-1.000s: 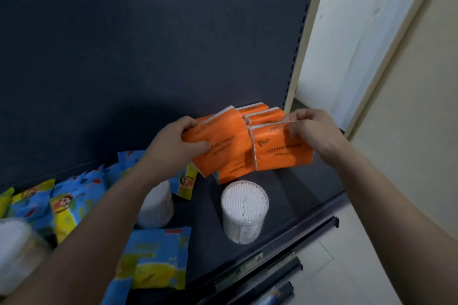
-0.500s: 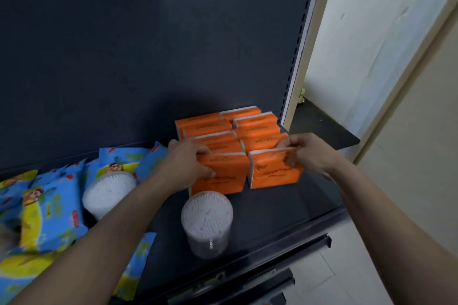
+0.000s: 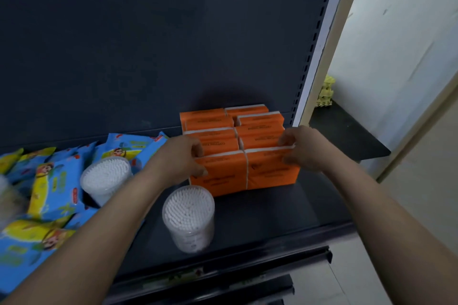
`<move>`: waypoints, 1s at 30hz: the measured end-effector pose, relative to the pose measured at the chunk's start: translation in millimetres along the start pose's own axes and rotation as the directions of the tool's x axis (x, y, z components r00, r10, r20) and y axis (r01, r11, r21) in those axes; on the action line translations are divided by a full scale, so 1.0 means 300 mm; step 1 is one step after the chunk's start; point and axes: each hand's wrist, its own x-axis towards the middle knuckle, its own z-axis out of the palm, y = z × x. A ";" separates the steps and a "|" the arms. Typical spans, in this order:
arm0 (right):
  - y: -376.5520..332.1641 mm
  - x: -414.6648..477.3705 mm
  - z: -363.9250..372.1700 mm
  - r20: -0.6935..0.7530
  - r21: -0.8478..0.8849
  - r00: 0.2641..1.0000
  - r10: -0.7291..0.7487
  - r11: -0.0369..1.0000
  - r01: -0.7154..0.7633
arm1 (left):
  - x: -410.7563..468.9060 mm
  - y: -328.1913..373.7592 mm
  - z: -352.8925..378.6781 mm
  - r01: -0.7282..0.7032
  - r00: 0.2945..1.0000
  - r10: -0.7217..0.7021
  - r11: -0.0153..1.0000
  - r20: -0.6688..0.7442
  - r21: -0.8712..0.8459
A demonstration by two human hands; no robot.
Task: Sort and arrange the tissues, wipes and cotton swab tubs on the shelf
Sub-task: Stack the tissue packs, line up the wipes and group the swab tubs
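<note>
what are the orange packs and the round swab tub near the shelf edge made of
Orange packs: likely a thin plastic film wrap, slightly glossy, with white tissue edges showing along the top. Swab tub: seemingly clear rigid plastic, since the white swabs show through its wall and lid.

Bare shelf [image 3: 285, 210] lies open at 5 o'clock of the orange packs [image 3: 223, 176]; a swab tub [image 3: 188, 218] blocks 7 o'clock.

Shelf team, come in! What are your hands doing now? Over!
Left hand grips front-left orange pack. Right hand grips front-right orange pack. Both packs stand on shelf. Swab tub close in front.
</note>
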 end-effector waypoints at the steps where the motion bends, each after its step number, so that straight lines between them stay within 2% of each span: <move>1: -0.001 -0.001 -0.001 -0.002 -0.017 1.000 -0.003 1.000 0.003 | -0.002 0.005 0.003 0.016 1.000 -0.016 1.000 -0.025 0.014; 6: -0.019 -0.010 -0.017 0.021 -0.041 0.999 -0.050 0.998 0.051 | -0.004 0.011 0.017 0.075 0.994 -0.071 0.996 -0.084 0.051; 10: -0.088 -0.012 -0.027 0.021 0.014 0.984 -0.178 0.984 0.177 | -0.046 -0.009 -0.018 0.077 0.991 -0.082 0.996 -0.102 -0.052; 15: -0.251 0.027 0.017 -0.052 0.173 0.933 -0.357 0.917 0.360 | -0.093 -0.104 -0.121 0.032 0.943 -0.093 0.981 -0.319 -0.193; 19: -0.437 0.082 0.066 -0.078 0.098 0.863 -0.500 0.857 0.506 | -0.127 -0.267 -0.214 0.113 0.888 -0.189 0.974 -0.420 -0.198; 21: -0.530 0.117 0.102 -0.021 0.035 0.837 -0.547 0.836 0.547 | -0.129 -0.351 -0.247 0.143 0.875 -0.216 0.970 -0.432 -0.196; 25: -0.684 0.198 0.201 0.212 -0.117 0.794 -0.570 0.792 0.599 | -0.093 -0.494 -0.283 0.206 0.900 -0.248 0.967 -0.358 -0.151; 30: -0.779 0.311 0.334 0.495 -0.398 0.781 -0.379 0.700 0.592 | 0.028 -0.618 -0.296 0.201 0.973 -0.203 0.979 -0.111 -0.030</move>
